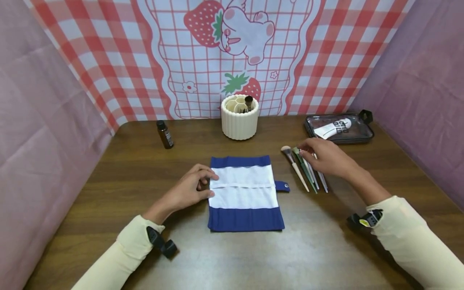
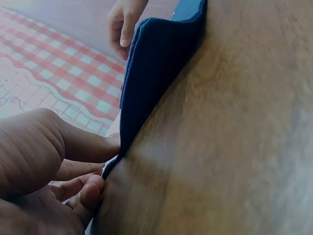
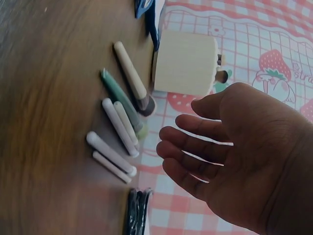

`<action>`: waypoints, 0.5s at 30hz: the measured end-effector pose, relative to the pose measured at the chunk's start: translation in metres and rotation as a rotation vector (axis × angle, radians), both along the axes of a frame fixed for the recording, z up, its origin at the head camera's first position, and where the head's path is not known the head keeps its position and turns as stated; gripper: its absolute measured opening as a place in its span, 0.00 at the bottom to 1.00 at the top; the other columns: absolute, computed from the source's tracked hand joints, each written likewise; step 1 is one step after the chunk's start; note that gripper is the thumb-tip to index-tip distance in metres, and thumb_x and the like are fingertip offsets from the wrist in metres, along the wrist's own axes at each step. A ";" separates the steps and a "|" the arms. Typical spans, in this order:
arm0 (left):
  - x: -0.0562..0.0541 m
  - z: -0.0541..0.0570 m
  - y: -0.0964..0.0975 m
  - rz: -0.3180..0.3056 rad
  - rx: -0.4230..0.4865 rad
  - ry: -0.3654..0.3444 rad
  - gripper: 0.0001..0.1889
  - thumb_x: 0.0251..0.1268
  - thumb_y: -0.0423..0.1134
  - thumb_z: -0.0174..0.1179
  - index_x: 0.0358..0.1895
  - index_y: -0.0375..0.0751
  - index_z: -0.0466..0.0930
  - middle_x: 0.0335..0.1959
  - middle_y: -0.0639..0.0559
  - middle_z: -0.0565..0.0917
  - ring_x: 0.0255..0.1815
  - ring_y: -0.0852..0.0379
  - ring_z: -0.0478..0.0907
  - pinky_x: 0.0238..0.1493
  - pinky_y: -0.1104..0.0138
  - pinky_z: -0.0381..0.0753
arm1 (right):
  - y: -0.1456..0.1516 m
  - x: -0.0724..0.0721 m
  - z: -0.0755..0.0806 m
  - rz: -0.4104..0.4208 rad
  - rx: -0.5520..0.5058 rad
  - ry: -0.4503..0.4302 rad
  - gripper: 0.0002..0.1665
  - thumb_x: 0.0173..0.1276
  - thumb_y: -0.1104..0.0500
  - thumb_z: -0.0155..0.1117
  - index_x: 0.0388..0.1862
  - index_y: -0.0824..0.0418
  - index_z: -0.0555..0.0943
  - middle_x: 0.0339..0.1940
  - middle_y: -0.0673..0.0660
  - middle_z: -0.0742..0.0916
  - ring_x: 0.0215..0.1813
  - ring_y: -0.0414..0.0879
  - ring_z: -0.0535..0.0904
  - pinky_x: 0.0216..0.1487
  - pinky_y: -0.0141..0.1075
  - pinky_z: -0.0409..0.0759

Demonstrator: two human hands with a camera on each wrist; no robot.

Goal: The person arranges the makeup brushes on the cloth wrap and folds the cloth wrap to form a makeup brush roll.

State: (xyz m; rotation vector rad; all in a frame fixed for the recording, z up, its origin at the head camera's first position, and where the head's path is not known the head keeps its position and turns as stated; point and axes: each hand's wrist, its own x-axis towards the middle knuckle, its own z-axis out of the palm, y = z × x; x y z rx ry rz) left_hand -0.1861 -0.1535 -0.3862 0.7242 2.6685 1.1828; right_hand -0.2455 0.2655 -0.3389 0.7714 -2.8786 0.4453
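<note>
A blue brush roll [image 1: 246, 219] with a white pocketed inside lies unfolded on the table, its snap strap [image 1: 282, 186] pointing right. At its left edge, my left hand [image 1: 186, 189] touches the fabric with index finger and thumb. The left wrist view shows the thumb and fingertips against the blue edge [image 2: 156, 73], which rises in a wave there. Above a row of several makeup brushes hovers my right hand [image 1: 328, 157], fingers loosely bent and holding nothing. Nearest the roll are a cream-handled brush [image 3: 131, 71] and a green one [image 3: 119, 98]; paler, thinner handles [image 3: 117, 127] lie beside them.
A ribbed cream holder [image 1: 239, 125] with a few brushes inside stands at the back. Back left is a small dark bottle [image 1: 165, 135]. A clear black-edged case [image 1: 357, 135] containing a white tube lies at the back right. Patterned cloth [image 1: 123, 60] hangs behind the table.
</note>
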 end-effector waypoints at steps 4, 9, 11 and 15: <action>-0.001 0.000 -0.001 -0.007 0.014 -0.018 0.18 0.63 0.31 0.70 0.56 0.41 0.81 0.60 0.46 0.69 0.46 0.52 0.71 0.46 0.61 0.76 | -0.003 0.000 -0.001 0.026 -0.001 0.009 0.15 0.74 0.60 0.61 0.54 0.67 0.80 0.44 0.60 0.85 0.44 0.52 0.81 0.44 0.50 0.79; -0.001 -0.001 -0.001 -0.019 0.031 -0.027 0.18 0.63 0.31 0.69 0.56 0.40 0.81 0.61 0.46 0.69 0.46 0.52 0.70 0.46 0.61 0.75 | -0.007 0.000 -0.002 0.016 0.019 -0.028 0.15 0.74 0.59 0.62 0.54 0.67 0.80 0.41 0.59 0.85 0.41 0.50 0.81 0.40 0.48 0.80; 0.000 -0.001 -0.001 -0.021 0.035 -0.026 0.18 0.64 0.31 0.69 0.56 0.39 0.81 0.61 0.46 0.68 0.46 0.52 0.70 0.46 0.61 0.75 | -0.009 -0.001 -0.004 -0.003 0.024 -0.053 0.14 0.73 0.59 0.63 0.52 0.66 0.81 0.39 0.57 0.85 0.39 0.48 0.81 0.38 0.46 0.79; 0.001 -0.001 -0.001 -0.018 0.030 -0.029 0.18 0.64 0.31 0.69 0.57 0.40 0.81 0.61 0.46 0.68 0.46 0.52 0.70 0.47 0.61 0.75 | -0.016 0.000 -0.007 -0.047 0.036 -0.089 0.11 0.72 0.58 0.64 0.47 0.63 0.81 0.32 0.54 0.84 0.31 0.46 0.79 0.32 0.44 0.76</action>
